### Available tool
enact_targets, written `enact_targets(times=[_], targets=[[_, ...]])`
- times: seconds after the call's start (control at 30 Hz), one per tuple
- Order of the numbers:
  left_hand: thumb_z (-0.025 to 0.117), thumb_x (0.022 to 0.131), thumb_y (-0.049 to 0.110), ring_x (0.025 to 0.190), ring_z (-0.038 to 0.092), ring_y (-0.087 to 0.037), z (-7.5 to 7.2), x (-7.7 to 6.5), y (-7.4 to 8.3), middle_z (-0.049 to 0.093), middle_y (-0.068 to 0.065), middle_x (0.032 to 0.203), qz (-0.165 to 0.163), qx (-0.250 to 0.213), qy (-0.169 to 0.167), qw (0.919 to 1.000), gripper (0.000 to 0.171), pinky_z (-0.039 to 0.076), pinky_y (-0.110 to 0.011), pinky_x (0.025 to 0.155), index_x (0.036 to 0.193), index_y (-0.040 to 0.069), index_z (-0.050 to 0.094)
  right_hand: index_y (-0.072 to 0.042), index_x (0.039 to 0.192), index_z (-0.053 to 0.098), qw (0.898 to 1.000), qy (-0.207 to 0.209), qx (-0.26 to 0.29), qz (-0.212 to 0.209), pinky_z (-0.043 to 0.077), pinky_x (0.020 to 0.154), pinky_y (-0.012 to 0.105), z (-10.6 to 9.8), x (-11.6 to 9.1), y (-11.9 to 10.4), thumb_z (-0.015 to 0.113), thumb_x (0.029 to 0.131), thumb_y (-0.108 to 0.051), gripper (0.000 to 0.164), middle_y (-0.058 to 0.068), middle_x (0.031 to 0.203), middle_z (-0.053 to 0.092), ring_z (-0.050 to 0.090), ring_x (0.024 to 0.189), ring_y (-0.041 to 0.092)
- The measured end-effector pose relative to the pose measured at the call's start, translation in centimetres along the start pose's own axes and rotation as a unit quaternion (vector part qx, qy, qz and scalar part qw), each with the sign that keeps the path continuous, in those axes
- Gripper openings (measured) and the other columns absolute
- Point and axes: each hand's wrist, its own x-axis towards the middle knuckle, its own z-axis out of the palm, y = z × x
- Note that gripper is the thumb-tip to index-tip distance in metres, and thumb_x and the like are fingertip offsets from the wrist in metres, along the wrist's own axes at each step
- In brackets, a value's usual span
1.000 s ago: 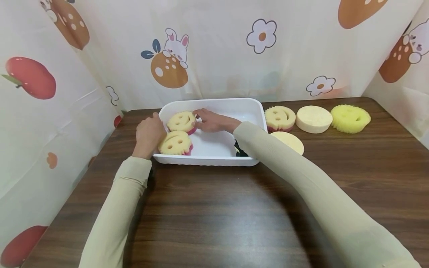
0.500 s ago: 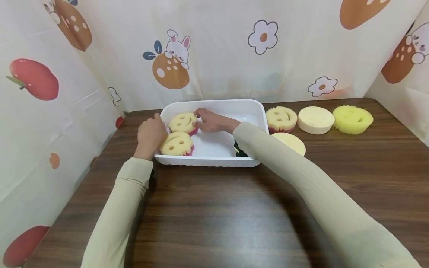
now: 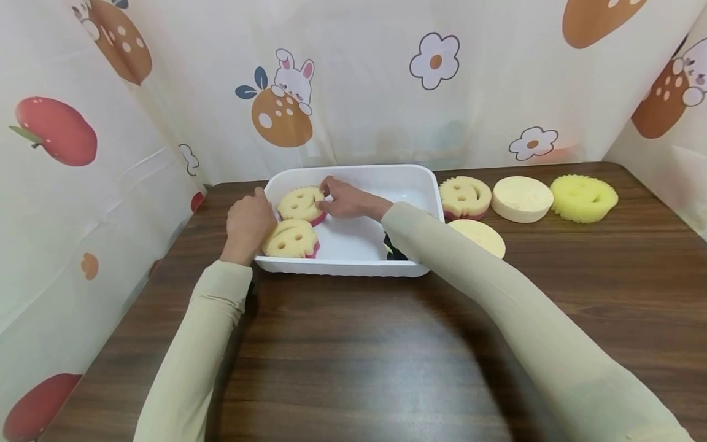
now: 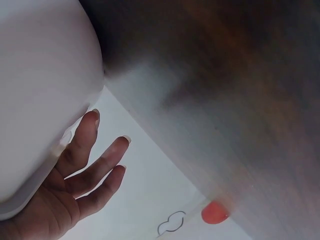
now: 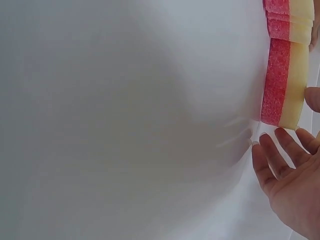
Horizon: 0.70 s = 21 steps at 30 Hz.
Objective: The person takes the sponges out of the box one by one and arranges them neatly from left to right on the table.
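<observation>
In the head view, two smiley-faced sponges, cream on top and pink below, lie at the left end of a white tray (image 3: 353,267). My right hand (image 3: 349,199) reaches into the tray beside the far sponge (image 3: 301,204). Its thumb touches the cream layer, and its bent fingers are spread at the sponge's edge. The near sponge (image 3: 289,239) lies just in front. My left hand (image 3: 247,226) holds the tray's left rim; the left wrist view shows its fingers (image 4: 102,167) outside the wall, the thumb hidden.
To the tray's right stand another smiley sponge (image 3: 465,197), a round cream sponge (image 3: 521,199) and a yellow smiley sponge (image 3: 584,198). A flat cream disc (image 3: 479,237) is partly behind the right sleeve. A dark item (image 3: 394,248) shows at the tray's right end. Printed curtains (image 3: 364,92) surround the table.
Both hands stay at nearly the same places. The whole head view shifts very slightly; the sponges and tray keep their arrangement.
</observation>
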Motion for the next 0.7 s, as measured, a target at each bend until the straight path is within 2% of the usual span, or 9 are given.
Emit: enact_targets(times=[0.27, 0.5, 0.7], targets=[[0.038, 0.102, 0.023, 0.091, 0.066, -0.045, 0.02, -0.06, 0.04, 0.063, -0.033, 0.103, 0.001, -0.001, 0.004, 1.0, 0.044, 0.055, -0.055, 0.078, 0.13, -0.01, 0.042, 0.0, 0.149, 0.032, 1.0, -0.001, -0.011, -0.001, 0.04, 0.112, 0.038, -0.05, 0.28, -0.05, 0.054, 0.101, -0.032, 0.062, 0.019, 0.142, 0.051, 0.05, 0.129, 0.028], [0.037, 0.102, 0.022, 0.091, 0.067, -0.045, 0.04, -0.15, 0.12, 0.063, -0.033, 0.105, -0.002, 0.001, 0.002, 1.0, 0.045, 0.055, -0.056, 0.08, 0.133, -0.01, 0.04, 0.001, 0.147, 0.04, 0.999, -0.007, -0.044, -0.016, 0.038, 0.113, 0.038, -0.12, 0.5, 0.16, 0.053, 0.101, -0.032, 0.058, 0.019, 0.141, 0.051, 0.046, 0.132, 0.027], [0.035, 0.102, 0.023, 0.095, 0.066, -0.047, 0.05, -0.1, 0.15, 0.063, -0.034, 0.108, 0.001, -0.001, 0.011, 0.9999, 0.045, 0.054, -0.057, 0.081, 0.132, -0.011, 0.041, -0.001, 0.147, 0.037, 1.0, -0.021, -0.013, 0.004, 0.037, 0.115, 0.039, -0.16, 0.52, 0.17, 0.053, 0.101, -0.034, 0.059, 0.018, 0.147, 0.048, 0.045, 0.137, 0.028]])
